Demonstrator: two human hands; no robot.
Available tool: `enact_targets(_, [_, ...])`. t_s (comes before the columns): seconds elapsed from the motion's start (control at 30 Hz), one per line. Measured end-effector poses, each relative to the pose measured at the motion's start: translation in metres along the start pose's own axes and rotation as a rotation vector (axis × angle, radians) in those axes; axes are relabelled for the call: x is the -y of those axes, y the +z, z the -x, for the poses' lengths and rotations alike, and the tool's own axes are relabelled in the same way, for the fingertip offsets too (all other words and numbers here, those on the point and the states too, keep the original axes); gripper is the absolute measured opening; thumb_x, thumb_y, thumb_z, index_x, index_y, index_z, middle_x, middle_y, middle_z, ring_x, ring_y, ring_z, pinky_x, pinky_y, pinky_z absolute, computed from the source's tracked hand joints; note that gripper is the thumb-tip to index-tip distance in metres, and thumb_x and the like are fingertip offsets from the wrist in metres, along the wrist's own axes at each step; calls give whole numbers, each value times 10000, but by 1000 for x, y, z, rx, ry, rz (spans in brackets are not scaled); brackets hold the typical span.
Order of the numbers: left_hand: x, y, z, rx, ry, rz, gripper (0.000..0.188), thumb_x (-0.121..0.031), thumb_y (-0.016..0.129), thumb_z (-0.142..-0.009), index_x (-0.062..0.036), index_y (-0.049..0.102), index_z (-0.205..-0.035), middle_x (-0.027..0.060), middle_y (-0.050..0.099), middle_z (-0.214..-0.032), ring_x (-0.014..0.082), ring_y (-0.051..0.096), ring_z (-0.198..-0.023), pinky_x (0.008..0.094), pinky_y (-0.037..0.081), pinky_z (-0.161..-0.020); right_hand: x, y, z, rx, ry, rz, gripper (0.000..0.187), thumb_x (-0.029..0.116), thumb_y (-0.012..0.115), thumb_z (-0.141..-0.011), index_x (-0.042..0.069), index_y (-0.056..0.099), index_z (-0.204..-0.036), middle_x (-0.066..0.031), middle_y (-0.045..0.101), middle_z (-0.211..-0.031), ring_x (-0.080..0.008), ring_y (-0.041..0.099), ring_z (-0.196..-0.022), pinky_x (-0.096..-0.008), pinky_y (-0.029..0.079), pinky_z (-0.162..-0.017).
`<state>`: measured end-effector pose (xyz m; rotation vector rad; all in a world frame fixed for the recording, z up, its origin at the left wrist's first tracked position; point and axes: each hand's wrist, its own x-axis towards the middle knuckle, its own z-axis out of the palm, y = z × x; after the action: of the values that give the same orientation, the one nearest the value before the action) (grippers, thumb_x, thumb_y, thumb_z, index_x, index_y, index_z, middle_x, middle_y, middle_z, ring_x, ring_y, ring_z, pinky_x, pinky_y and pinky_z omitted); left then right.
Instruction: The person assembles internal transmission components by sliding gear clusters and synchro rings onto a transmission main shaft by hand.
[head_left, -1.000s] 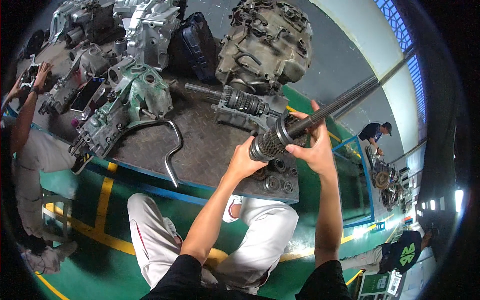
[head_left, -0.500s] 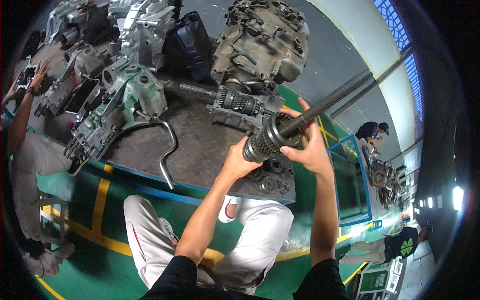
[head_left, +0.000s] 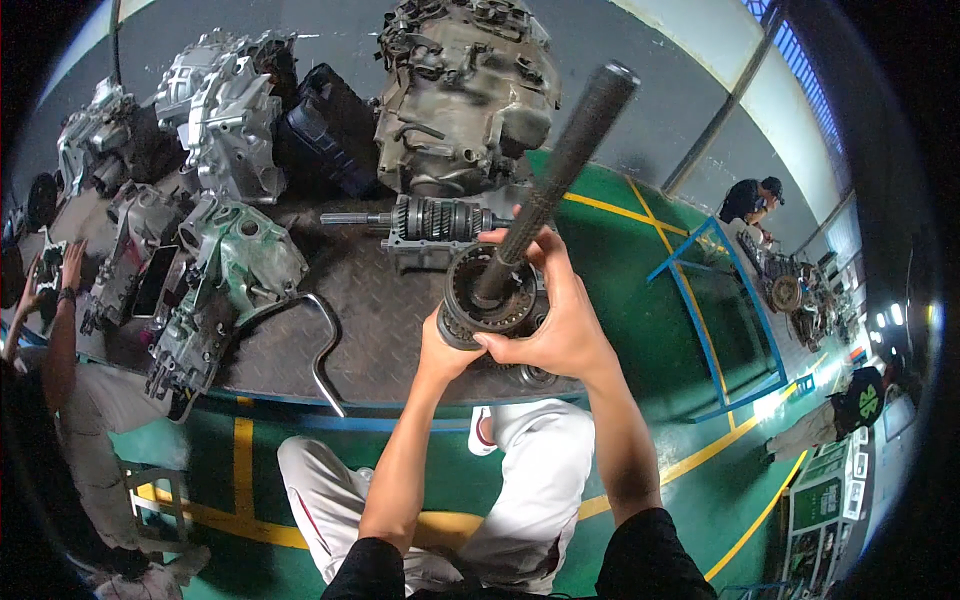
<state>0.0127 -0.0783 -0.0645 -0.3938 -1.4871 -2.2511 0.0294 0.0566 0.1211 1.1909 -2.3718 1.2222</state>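
Observation:
Both my hands hold a splined gear shaft (head_left: 563,178) above the near edge of the bench. Its long bare end slants up and away to the right. At the lower end, a toothed ring gear (head_left: 462,290) turns its open face up at me. My left hand (head_left: 446,348) is wrapped round the gear cluster from the left and below, its fingers mostly hidden. On the right side, my right hand (head_left: 562,322) grips the gears, thumb at the front and fingers behind the shaft. Behind them, another gear shaft (head_left: 440,220) lies in an open metal housing (head_left: 412,258).
A bent metal bar (head_left: 325,345) reaches over the bench's front edge. Gearbox casings (head_left: 240,245) and a phone (head_left: 155,282) stand left; a large transmission (head_left: 465,110) stands behind. A co-worker's hands (head_left: 70,268) hold a part at far left. A blue frame (head_left: 735,400) stands right.
The gear shaft has swung more upright and its ring gear face has turned toward me. Both hands have shifted left in the picture with it. The whole view has turned somewhat.

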Motion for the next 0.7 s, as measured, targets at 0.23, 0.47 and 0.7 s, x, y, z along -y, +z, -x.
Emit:
enact_targets(0.23, [7, -4, -1, -44, 0, -74, 556, -93, 883, -722, 14, 671, -1225, 95, 748, -1134, 166, 690, -1030, 335, 536, -941, -29, 6, -6, -6, -18, -358, 1190, 133, 931, -656, 91, 234, -1620, -191, 541, -1447, -299, 539, -1337, -422, 387, -1171])
enact_targets(0.47, [6, -2, -8, 14, -95, -99, 581, -52, 848, -663, 9, 660, -1210, 66, 736, -1070, 138, 658, -979, 315, 522, -922, -34, -10, -11, 20, 58, -469, 1154, 147, 900, -662, 45, 234, -1600, -176, 533, -1456, -235, 568, -1272, -374, 383, -1161])
enact_targets(0.7, [-2, -2, -9, 57, -108, -91, 568, -60, 846, -668, 9, 663, -1202, 73, 742, -1076, 151, 671, -960, 318, 533, -913, -32, -15, -18, 65, 59, -446, 1094, 95, 880, -687, 72, 256, -1585, -147, 537, -1455, -232, 551, -1301, -383, 386, -1159])
